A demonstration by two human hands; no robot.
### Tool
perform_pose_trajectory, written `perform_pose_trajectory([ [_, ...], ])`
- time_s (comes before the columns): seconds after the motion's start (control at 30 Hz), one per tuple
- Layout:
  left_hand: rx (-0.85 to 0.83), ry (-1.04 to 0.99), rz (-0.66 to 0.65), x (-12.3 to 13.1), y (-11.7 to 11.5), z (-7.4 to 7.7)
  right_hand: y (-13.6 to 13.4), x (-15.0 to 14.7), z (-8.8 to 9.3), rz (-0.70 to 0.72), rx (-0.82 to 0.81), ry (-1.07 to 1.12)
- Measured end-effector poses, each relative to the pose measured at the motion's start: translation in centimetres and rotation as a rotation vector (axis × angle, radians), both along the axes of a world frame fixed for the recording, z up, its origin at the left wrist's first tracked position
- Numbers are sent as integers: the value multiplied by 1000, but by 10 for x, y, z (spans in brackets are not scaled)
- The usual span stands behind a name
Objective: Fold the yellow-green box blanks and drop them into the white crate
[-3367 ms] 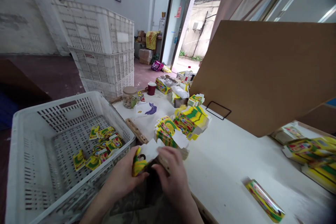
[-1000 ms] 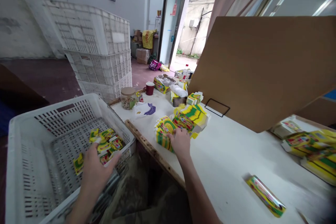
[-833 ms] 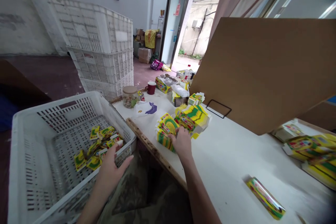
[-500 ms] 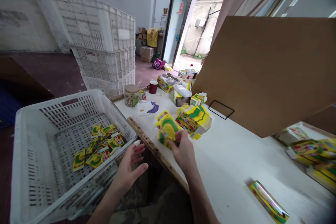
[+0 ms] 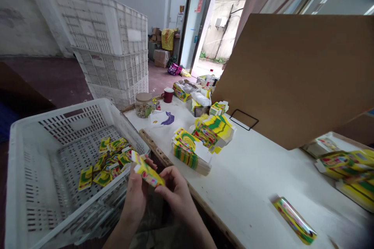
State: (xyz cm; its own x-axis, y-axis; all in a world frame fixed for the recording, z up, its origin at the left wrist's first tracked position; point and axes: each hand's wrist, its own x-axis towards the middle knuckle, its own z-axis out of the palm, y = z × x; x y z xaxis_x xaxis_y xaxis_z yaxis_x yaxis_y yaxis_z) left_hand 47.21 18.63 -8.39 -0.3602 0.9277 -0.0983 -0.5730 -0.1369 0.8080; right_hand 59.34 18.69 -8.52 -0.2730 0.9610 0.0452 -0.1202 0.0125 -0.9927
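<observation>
Transferred from carton stack [image 5: 188,157] to hands: one flat-looking yellow carton [image 5: 148,172]. Left hand [image 5: 136,193] grip pinches its 10 o'clock end; right hand [image 5: 177,190] grip pinches its 4 o'clock end. Likely light, thin, crushable; hold by edges. Stack lies at 2 o'clock on table [image 5: 245,186]; crate [image 5: 55,124], 9 o'clock.

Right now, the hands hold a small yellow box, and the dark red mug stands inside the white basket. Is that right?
Not quite: the head view shows the dark red mug standing on the table, not inside the white basket. The left hand and right hand do hold a small yellow box.
</observation>
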Motion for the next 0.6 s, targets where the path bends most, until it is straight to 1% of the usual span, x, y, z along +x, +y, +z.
perform_pose_trajectory([
  [0.1,-17,133,-62,-5,-4,-16,6,15,5,-55,32,-75],
  [0.17,-42,187,-99,-10,-4,-19,7,26,8,-67,67,-147],
  [0.2,-47,221,-124,-13,-4,-18,7,31,9,-80,98,-188],
  [0.27,-17,335,-147,-23,-3,-10,8,40,11,-136,220,-289],
  [0.37,132,558,-110,-41,-2,10,7,48,15,-213,514,-547],
  [0.43,160,796,-143,-47,-3,20,5,45,18,-175,694,-740],
  [0.47,140,932,-202,-48,-4,23,3,41,20,-131,761,-810],
  [0.53,95,1155,-425,-45,-4,22,-2,32,22,-41,845,-857],
  [0.57,85,1215,-538,-43,-3,19,-6,29,23,-18,862,-835],
  [0.6,73,1250,-623,-40,-2,16,-9,26,22,-30,865,-795],
])
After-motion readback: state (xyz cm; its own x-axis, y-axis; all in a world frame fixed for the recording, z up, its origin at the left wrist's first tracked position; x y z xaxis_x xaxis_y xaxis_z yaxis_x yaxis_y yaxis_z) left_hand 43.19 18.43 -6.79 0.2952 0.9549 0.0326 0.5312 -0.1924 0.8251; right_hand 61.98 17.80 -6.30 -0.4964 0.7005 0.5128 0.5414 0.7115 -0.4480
